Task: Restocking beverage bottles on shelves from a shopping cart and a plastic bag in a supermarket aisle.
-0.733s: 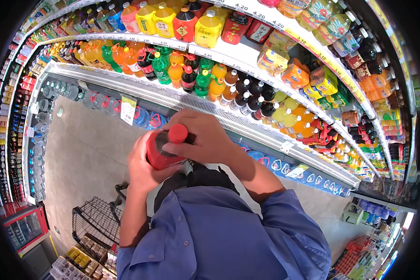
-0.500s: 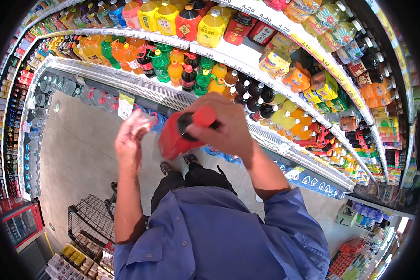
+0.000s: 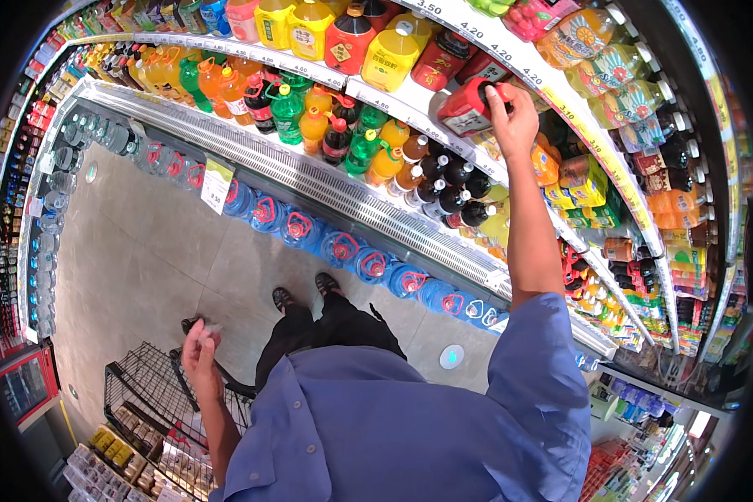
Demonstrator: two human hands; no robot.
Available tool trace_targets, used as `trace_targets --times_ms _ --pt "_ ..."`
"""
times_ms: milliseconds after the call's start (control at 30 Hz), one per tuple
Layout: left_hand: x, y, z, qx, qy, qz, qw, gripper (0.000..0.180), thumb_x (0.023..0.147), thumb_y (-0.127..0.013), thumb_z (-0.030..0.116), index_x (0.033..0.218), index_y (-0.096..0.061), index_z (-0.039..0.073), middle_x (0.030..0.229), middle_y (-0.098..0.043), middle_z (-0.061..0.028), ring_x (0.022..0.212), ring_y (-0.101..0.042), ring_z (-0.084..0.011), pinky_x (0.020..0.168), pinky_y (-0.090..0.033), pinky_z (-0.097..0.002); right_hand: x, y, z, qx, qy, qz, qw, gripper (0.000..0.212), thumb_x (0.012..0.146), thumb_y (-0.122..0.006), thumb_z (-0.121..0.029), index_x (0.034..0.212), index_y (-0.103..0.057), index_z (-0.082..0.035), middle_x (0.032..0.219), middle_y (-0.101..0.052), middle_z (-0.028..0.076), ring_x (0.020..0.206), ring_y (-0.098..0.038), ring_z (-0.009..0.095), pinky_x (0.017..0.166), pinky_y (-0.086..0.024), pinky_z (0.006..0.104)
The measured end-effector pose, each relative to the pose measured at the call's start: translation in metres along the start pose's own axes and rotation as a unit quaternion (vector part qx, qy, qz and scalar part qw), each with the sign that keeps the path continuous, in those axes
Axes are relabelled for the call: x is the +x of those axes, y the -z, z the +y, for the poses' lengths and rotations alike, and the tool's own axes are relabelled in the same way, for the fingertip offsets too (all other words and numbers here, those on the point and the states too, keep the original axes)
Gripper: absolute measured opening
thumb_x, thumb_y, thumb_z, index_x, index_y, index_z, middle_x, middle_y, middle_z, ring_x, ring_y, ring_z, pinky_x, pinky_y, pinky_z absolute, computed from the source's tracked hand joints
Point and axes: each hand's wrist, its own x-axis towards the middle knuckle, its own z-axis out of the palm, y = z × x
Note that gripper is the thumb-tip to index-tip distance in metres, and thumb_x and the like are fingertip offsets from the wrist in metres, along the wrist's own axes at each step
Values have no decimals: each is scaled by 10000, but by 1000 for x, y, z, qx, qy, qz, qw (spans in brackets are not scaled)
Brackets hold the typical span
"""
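My right hand (image 3: pixel 514 117) is stretched far to the right and closed around the neck end of a large drink bottle (image 3: pixel 467 109) with a red label. The bottle is tilted at the front edge of the upper shelf (image 3: pixel 427 100), near other dark bottles with red labels (image 3: pixel 437 63). Low on the left, above the cart, my left hand (image 3: pixel 199 356) has its fingers drawn together. A small pale, translucent thing (image 3: pixel 213 330) shows at its fingertips; its kind cannot be made out.
A black wire shopping cart (image 3: pixel 146 389) stands at my left. Large blue-tinted water bottles (image 3: pixel 343 248) with red handles line the floor under the cooler's grille (image 3: pixel 309 180). Soda bottles (image 3: pixel 288 113) fill the lower shelf. A price card (image 3: pixel 217 186) sticks out above the water bottles.
My right hand has carried the red-labelled bottle from in front of my body up and right to the shelf. My left hand has dropped down and left toward the cart.
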Motion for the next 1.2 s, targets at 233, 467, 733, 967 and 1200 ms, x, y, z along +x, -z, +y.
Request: trace_targets --times_ms 233,467,733,967,1200 --pt "-19 15 2 7 17 40 999 447 893 -686 138 1279 -544 -35 1069 -633 -66 997 -608 -168 928 -484 -337 37 -44 64 -127 -10 8 992 568 825 -647 -550 1058 -677 -32 981 -695 174 893 -645 372 821 -482 408" --pt "-20 5 8 27 1 35 999 439 891 -684 125 1277 -545 -32 1069 -623 -53 984 -604 -156 921 -484 -336 61 -79 104 -184 -23 -12 983 524 844 -654 -493 1161 -648 -77 1105 -663 155 1002 -618 333 887 -457 406" --pt "-24 -6 3 50 4 48 998 466 913 -662 191 1294 -518 -35 1085 -632 -56 984 -606 -157 927 -472 -328 78 -76 116 -115 -34 -32 992 494 840 -676 -452 1177 -644 -92 1174 -659 127 1110 -597 306 952 -430 389" --pt "-30 -16 4 40 12 71 997 406 906 -647 93 1278 -543 -34 1094 -620 -67 994 -601 -166 938 -479 -347 38 -42 53 -51 -145 -7 988 480 843 -669 -445 1169 -651 -93 1050 -707 105 1001 -650 323 876 -477 424" --pt "-28 -17 1 57 16 42 997 439 909 -660 151 1285 -534 -39 1085 -625 -66 993 -606 -171 925 -481 -335 12 -93 85 -173 -115 -274 939 378 881 -581 -479 1068 -709 -176 999 -701 159 969 -659 359 848 -502 451"
